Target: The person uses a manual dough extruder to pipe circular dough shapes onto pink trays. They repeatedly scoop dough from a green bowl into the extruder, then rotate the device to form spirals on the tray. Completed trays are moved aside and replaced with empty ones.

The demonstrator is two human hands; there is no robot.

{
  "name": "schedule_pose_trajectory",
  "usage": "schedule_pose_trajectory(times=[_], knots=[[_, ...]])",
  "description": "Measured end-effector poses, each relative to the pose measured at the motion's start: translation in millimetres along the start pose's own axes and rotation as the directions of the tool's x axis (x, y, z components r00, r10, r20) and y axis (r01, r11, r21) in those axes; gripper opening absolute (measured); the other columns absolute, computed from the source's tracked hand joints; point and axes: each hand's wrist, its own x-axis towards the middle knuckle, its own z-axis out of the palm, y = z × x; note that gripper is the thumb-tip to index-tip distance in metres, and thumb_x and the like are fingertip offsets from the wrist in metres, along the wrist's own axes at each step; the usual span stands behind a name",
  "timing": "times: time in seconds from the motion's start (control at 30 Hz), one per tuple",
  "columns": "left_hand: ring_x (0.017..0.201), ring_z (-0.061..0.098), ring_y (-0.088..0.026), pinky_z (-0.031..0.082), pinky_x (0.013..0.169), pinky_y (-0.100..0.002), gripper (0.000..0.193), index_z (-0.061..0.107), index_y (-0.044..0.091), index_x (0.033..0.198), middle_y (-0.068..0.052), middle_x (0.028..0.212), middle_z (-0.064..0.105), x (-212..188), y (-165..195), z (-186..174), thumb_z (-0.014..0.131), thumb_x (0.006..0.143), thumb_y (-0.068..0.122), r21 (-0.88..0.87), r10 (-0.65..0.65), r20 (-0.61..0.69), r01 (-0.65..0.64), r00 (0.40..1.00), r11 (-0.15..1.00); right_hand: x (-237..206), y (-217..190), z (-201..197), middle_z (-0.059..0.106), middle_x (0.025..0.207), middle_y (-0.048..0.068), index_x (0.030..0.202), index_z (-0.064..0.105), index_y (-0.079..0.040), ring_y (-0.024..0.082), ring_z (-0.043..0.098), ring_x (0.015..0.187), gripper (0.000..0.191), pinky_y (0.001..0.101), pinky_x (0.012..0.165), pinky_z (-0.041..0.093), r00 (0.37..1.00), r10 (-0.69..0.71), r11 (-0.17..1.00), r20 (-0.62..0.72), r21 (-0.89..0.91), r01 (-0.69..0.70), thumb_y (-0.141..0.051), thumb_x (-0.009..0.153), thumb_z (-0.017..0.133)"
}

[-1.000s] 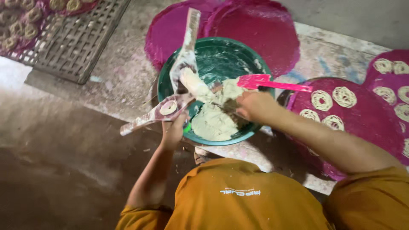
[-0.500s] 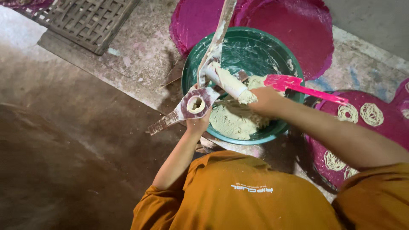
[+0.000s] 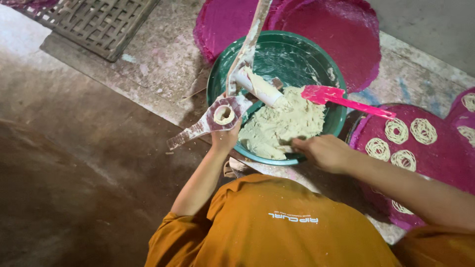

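Observation:
My left hand (image 3: 225, 139) grips a dough-smeared wooden hinged press (image 3: 213, 121) at its round cup, which is packed with dough. The press's upper arm and plunger (image 3: 257, 86) lean over a green bowl (image 3: 297, 44). A mound of pale dough (image 3: 284, 123) fills the bowl's near half. My right hand (image 3: 321, 152) rests on the near rim with its curled fingertips pinching the dough's edge. A pink spatula (image 3: 341, 98) lies across the bowl's right rim, its blade on the dough.
Round pink mats (image 3: 341, 34) lie behind the bowl. To the right, another pink mat (image 3: 440, 158) carries several coiled noodle rounds (image 3: 396, 131). A woven tray (image 3: 99, 20) sits at the top left on the concrete ledge. Dark floor lies to the left.
My right hand has left the plunger in the middle of the bowl and come back to the near rim of the dough. The view has shifted; the press stays in my left hand.

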Motion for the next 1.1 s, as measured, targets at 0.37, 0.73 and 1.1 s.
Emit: schedule_pose_trajectory(times=[0.37,0.73,1.1], knots=[[0.106,0.073,-0.025,0.058,0.092,-0.034,0.043,0.067,0.011,0.127,-0.009,0.121,0.071,23,53,23,0.082,0.087,0.019,0.234,0.062,0.126,-0.09,0.99,0.968,-103,43,-59,0.07,0.079,0.01,0.108,0.072,-0.01,0.02,0.062,0.069,0.022,0.0341,0.064,0.051,0.977,0.034,0.813,-0.212,0.574,0.097,-0.023,0.1,0.056],[0.099,0.072,-0.023,0.057,0.086,-0.035,0.049,0.064,0.012,0.124,-0.008,0.113,0.074,19,100,58,0.081,0.083,0.034,0.201,-0.084,0.555,-0.035,0.828,0.979,-34,-42,-105,0.07,0.078,0.004,0.113,0.068,-0.022,0.027,0.071,0.068,0.024,0.043,0.054,0.054,0.982,0.014,0.868,-0.187,-0.486,-0.104,-0.023,0.09,0.061],[0.115,0.067,-0.032,0.05,0.105,-0.044,0.047,0.066,0.011,0.128,-0.014,0.133,0.068,41,65,27,0.075,0.084,0.026,0.332,0.268,0.457,-0.442,0.848,0.833,-82,-66,-153,0.064,0.074,0.001,0.1,0.066,-0.014,0.022,0.069,0.061,0.03,0.0366,0.047,0.053,0.906,-0.235,0.806,-0.351,-0.592,-0.02,-0.015,0.07,0.067]])
